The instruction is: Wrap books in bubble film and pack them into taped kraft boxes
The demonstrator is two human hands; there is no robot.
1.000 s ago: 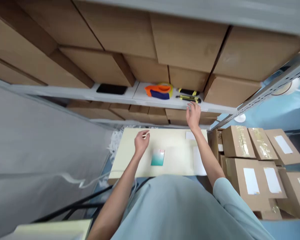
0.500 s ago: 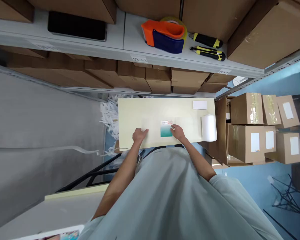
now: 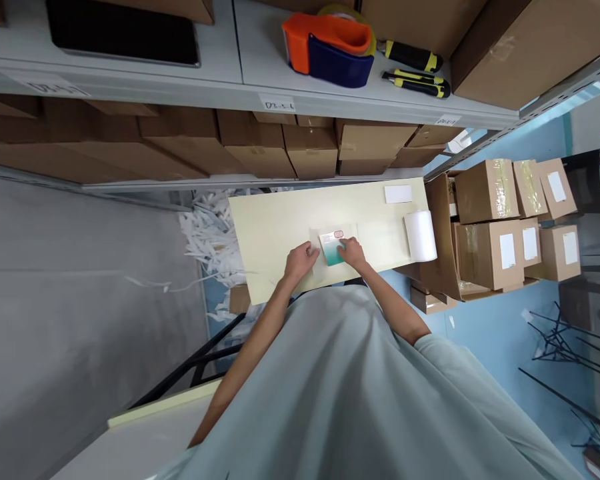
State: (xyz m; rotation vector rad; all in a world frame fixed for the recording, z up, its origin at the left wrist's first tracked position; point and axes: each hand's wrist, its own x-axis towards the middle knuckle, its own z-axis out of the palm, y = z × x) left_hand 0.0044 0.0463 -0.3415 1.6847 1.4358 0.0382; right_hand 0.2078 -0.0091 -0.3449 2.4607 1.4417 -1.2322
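On the pale yellow board (image 3: 275,220) lies a small white-and-green packet (image 3: 332,251), with a thin translucent sheet beneath and around it. My right hand (image 3: 353,254) rests its fingers on the packet's right edge. Just left of the packet, my left hand (image 3: 301,261) has its thumb and fingers closed on the left part of the translucent sheet, which looks lifted there.
A white roll (image 3: 421,237) and a white card (image 3: 398,194) lie at the board's right. Beyond it is a shelf (image 3: 180,87) holding boxes, a tape dispenser (image 3: 330,50), cutters (image 3: 417,83) and a black phone-like slab (image 3: 123,30). Cartons (image 3: 490,253) stand at right.
My left hand has moved right, closer to the packet, and its fingers have closed on the sheet. The packet now sits slightly turned. The whole view has tilted and shifted.
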